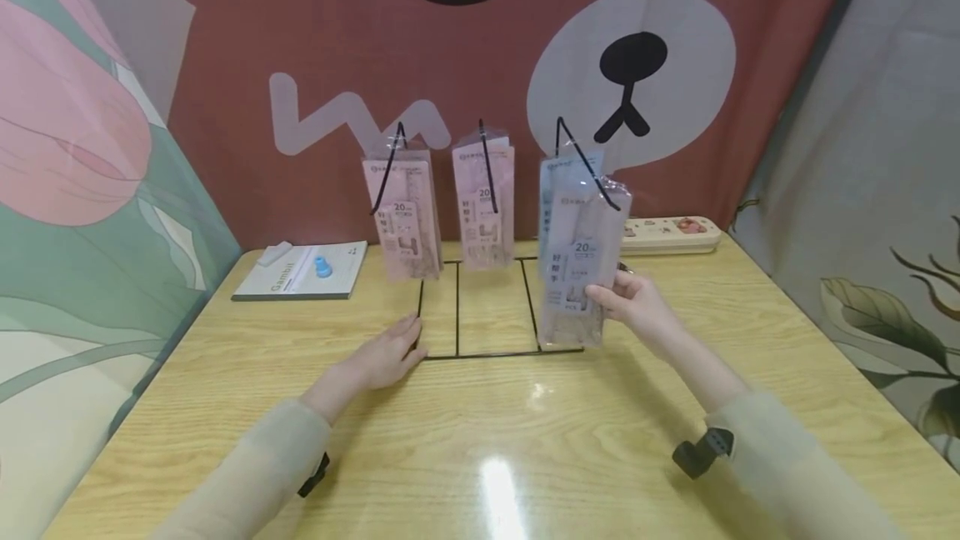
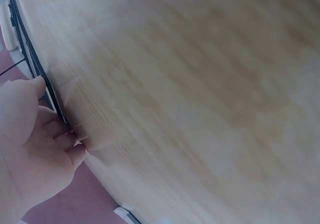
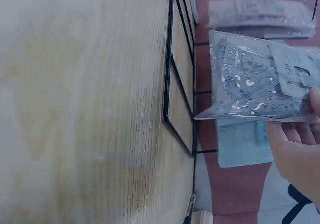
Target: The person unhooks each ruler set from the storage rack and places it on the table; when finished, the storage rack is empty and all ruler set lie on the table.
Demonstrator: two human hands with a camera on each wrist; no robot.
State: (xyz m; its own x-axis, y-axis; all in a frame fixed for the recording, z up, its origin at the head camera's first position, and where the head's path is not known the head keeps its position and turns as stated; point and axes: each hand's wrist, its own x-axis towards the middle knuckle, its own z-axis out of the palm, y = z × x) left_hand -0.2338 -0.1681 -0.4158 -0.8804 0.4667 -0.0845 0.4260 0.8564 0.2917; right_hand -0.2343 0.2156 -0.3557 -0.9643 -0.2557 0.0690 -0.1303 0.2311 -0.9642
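Note:
My right hand (image 1: pixel 637 302) pinches the right edge of a clear-packaged ruler set (image 1: pixel 573 282), with the thumb on its front. The pack is at the right hook of a black wire display rack (image 1: pixel 497 355), in front of a blue ruler pack (image 1: pixel 550 182). In the right wrist view, a protractor shows inside the held ruler set (image 3: pixel 250 79). Whether its hole is on the hook cannot be told. My left hand (image 1: pixel 382 354) holds the rack's base at its front left corner, thumb and curled fingers about the wire (image 2: pixel 47 87). Pink ruler packs (image 1: pixel 405 215) hang on the left hook, another pink pack (image 1: pixel 483 207) on the middle one.
A notebook (image 1: pixel 341 269) lies at the back left, bearing a small blue object (image 1: pixel 322 267) and a whitish block (image 1: pixel 274 253). Behind the rack on the right is a cream decorated case (image 1: pixel 675 236). A printed curtain (image 1: pixel 337 40) hangs behind the wooden table (image 1: pixel 420 448).

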